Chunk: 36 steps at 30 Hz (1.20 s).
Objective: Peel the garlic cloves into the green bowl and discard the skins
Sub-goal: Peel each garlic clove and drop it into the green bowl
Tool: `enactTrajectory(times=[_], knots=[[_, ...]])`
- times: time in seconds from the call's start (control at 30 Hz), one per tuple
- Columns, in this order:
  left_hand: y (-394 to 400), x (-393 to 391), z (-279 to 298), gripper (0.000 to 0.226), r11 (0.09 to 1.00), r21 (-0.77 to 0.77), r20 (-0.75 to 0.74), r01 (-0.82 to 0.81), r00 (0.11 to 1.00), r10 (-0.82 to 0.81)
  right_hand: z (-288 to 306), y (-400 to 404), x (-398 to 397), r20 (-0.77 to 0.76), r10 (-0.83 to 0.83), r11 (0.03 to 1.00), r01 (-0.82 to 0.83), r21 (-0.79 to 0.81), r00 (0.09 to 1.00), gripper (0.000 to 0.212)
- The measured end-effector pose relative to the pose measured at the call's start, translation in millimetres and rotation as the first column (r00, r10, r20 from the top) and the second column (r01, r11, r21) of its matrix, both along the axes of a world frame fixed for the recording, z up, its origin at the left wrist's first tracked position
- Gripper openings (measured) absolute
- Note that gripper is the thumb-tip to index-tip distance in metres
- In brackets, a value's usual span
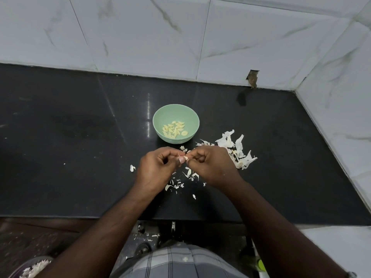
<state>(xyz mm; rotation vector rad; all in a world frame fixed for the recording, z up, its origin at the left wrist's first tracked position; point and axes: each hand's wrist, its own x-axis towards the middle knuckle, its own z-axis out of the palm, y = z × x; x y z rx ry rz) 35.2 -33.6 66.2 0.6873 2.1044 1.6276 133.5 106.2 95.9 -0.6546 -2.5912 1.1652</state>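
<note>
A view from above of a person's two bare hands working over a black polished desk (60,137) set against white marble-patterned wall tiles (140,33). The left hand (154,167) and the right hand (212,165) meet at the centre of the view, fingertips almost touching, both pinched together on one small garlic clove (186,158) held between them just above the desk surface. A thin curl of skin sticks up from the clove at the left thumb.

At 12 o'clock from the hands, near them, stands a green bowl (158,117) holding a cluster of peeled, pale yellow garlic cloves (175,129) on its bottom. At 3 o'clock from the hands, partly behind the right hand, lies a pile of white papery garlic skins (239,147). Smaller skin scraps (176,184) are scattered on the desk at 6 o'clock, under and between the wrists, and a single flake (131,168) lies at 9 o'clock of the left hand.

Both forearms come up from the bottom edge. Below the desk's front edge, checked grey cloth (176,263) shows at 6 o'clock, and more white scraps lie on the floor at 7 o'clock
</note>
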Motion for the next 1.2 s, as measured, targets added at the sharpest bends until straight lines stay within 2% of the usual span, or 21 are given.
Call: enactTrajectory(times=[0.17,0.33,0.47,0.6,0.7,0.8,0.87,0.93,1.03,1.2], knots=[[-0.8,5.7,5.2,0.015,0.999,-0.033,-0.116,-0.004,0.993,0.001,0.3,-0.6,-1.9,-0.018,-0.033,0.999,0.032,-0.034,0.999,0.005],[-1.7,10.2,4.5,0.021,1.000,-0.013,-0.242,0.007,0.970,-0.010,-3.6,-4.4,-6.2,-0.017,-0.124,0.983,0.120,-0.139,0.992,0.015],[-0.8,10.5,2.3,0.029,1.000,0.017,-0.217,0.013,0.976,-0.009,-4.9,-6.0,-7.6,-0.038,-0.153,0.971,0.143,-0.191,0.988,0.018],[1.0,7.0,-4.1,0.042,0.999,0.054,-0.119,0.000,0.993,0.006,-3.1,-9.2,-9.2,-0.036,-0.161,0.978,0.154,-0.139,0.986,0.019],[2.4,9.3,-4.3,0.042,0.997,0.073,-0.128,-0.007,0.992,0.017,-3.2,-10.3,-10.5,-0.040,-0.177,0.983,0.175,-0.057,0.983,0.020],[2.9,12.1,-7.4,0.035,0.996,0.092,-0.146,-0.018,0.989,0.031,-4.3,-9.4,-10.9,-0.051,-0.181,0.983,0.178,-0.054,0.982,0.018],[3.9,10.1,-7.4,0.029,0.991,0.127,-0.071,-0.033,0.997,0.042,-5.6,-6.7,-11.1,-0.059,-0.166,0.980,0.158,-0.118,0.984,0.013],[4.8,6.1,-3.7,0.022,0.984,0.172,0.075,-0.043,0.997,0.031,-6.9,-1.2,-10.2,-0.080,-0.133,0.967,0.111,-0.229,0.988,0.007],[4.7,0.5,0.1,0.018,0.974,0.220,0.248,-0.049,0.969,-0.007,-5.8,5.3,-7.5,-0.081,-0.051,0.924,0.016,-0.381,0.995,0.014],[4.1,0.2,0.2,0.016,0.962,0.272,0.401,-0.032,0.912,-0.083,-6.5,10.6,-8.3,-0.063,0.003,0.897,-0.030,-0.440,0.998,0.008]])
